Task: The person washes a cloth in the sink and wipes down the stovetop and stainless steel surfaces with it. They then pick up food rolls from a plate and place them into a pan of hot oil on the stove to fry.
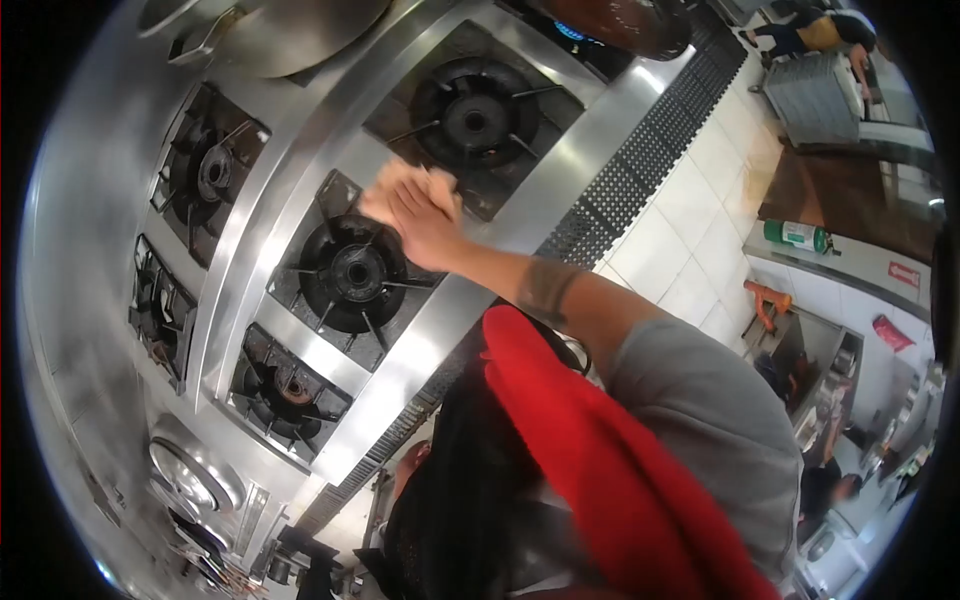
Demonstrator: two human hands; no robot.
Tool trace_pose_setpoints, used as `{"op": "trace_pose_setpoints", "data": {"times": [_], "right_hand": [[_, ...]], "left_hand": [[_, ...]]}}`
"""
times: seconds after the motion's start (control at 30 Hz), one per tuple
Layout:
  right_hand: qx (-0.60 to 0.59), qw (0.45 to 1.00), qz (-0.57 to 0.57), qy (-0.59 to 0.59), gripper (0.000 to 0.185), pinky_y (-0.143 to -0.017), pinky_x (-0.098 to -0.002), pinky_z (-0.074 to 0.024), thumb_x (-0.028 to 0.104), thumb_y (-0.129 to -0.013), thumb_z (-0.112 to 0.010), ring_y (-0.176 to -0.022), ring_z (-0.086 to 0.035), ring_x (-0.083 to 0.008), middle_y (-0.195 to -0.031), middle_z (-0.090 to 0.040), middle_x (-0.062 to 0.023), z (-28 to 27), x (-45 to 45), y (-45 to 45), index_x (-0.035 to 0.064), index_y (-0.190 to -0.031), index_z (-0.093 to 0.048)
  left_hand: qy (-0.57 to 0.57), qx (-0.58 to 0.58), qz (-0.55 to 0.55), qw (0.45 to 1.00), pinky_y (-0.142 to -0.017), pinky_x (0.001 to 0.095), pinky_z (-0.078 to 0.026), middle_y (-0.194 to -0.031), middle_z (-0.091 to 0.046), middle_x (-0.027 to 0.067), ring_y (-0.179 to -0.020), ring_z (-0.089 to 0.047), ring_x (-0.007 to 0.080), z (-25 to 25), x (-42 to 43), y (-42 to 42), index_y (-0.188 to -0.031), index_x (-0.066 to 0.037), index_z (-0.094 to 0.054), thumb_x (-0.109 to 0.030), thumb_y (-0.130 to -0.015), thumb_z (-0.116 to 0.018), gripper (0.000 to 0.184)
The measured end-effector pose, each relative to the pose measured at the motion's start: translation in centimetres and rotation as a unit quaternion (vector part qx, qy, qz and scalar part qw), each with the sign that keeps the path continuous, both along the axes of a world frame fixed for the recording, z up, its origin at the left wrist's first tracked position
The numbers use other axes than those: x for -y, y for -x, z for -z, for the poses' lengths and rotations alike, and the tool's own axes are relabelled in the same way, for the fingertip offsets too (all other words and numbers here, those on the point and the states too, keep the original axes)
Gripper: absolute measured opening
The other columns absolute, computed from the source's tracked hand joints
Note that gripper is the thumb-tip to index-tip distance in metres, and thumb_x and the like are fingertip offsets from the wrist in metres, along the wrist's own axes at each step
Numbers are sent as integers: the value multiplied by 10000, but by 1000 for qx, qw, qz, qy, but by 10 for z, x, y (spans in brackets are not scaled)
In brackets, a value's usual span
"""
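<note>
- Between two burners, right hand's fingers clasp tan cloth on stovetop
- Near stove's front edge, left hand largely hidden; cannot tell finger state

Cloth partly hidden under right hand, pot cropped by top edge.

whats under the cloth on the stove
The right hand is on the cloth, hiding whatever lies directly beneath, so that can't be seen. Beside it show the steel stovetop and two burners.
</note>
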State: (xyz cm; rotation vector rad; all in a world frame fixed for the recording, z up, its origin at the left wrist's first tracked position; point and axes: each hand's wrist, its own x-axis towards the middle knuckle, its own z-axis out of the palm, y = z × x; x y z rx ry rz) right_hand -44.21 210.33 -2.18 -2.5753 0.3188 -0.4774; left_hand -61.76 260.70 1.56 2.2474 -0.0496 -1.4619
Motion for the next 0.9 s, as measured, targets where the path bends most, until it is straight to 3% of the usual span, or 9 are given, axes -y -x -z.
{"op": "trace_pose_setpoints", "data": {"times": [0.2,0.3,0.37,0.43,0.6,0.67,0.77,0.83,0.9], "right_hand": [[-91,984,-153,0,644,-1208,-422,-292,108,-806,-651,-1431,-418,-319,-1483,-495,-194,-10,56,164,-9,-1421,-499],[-63,989,-133,1,617,-1194,-439,-315,37,-799,-633,-1404,-444,-338,-1475,-505,-188,-25,106,201,24,-1406,-520],[-119,989,-62,55,575,-1200,-455,-305,18,-864,-574,-1407,-441,-355,-1473,-505,-208,-21,147,215,42,-1435,-514],[-9,996,5,84,523,-1201,-464,-300,42,-911,-547,-1390,-448,-386,-1452,-512,-235,-4,204,224,15,-1431,-503],[-15,966,241,96,469,-1195,-463,-296,164,-997,-487,-1374,-439,-421,-1446,-502,-264,27,377,208,-48,-1415,-481],[-24,957,275,90,487,-1196,-473,-285,208,-1002,-484,-1386,-421,-420,-1457,-495,-253,37,437,198,-43,-1420,-475],[11,932,343,116,431,-1180,-453,-314,138,-977,-521,-1384,-418,-423,-1424,-519,-273,39,474,188,-56,-1361,-542],[-38,944,318,74,439,-1184,-442,-309,120,-968,-531,-1392,-413,-420,-1433,-517,-266,31,439,195,-48,-1373,-541],[-7,953,228,198,448,-1169,-457,-333,103,-956,-545,-1389,-434,-431,-1409,-544,-257,37,392,201,-33,-1383,-547]], "left_hand": [[50,67,85,993,-878,363,-543,-1089,-727,197,-1027,-713,310,-18,27,-18,-1211,-7,-673,-187,-980,-613,299],[47,57,39,997,-860,379,-545,-1074,-727,201,-1027,-709,322,-7,10,-6,-1198,-41,-682,-211,-987,-599,283],[41,69,75,994,-861,380,-543,-1070,-730,195,-1030,-709,316,5,-6,9,-1198,-48,-685,-233,-986,-598,294],[29,79,116,990,-861,380,-541,-1066,-732,188,-1034,-709,309,-1,-16,21,-1198,-56,-687,-256,-985,-598,306],[-51,7,176,983,-843,387,-541,-1062,-737,171,-1031,-711,270,-20,6,42,-1176,-48,-690,-283,-971,-612,321],[-84,-35,162,983,-841,387,-542,-1057,-738,167,-1026,-711,264,-18,15,40,-1168,-43,-691,-273,-969,-615,313],[-117,-73,133,982,-838,387,-542,-1050,-741,161,-1019,-712,255,-8,39,25,-1157,-36,-692,-259,-967,-621,301],[-31,-70,-9,997,-831,359,-545,-1040,-741,129,-988,-706,220,-2,76,18,-1155,-9,-688,-183,-985,-608,256],[19,-85,-120,989,-841,342,-547,-1045,-737,121,-983,-702,212,-11,138,0,-1175,-2,-683,-149,-989,-604,251]]}}
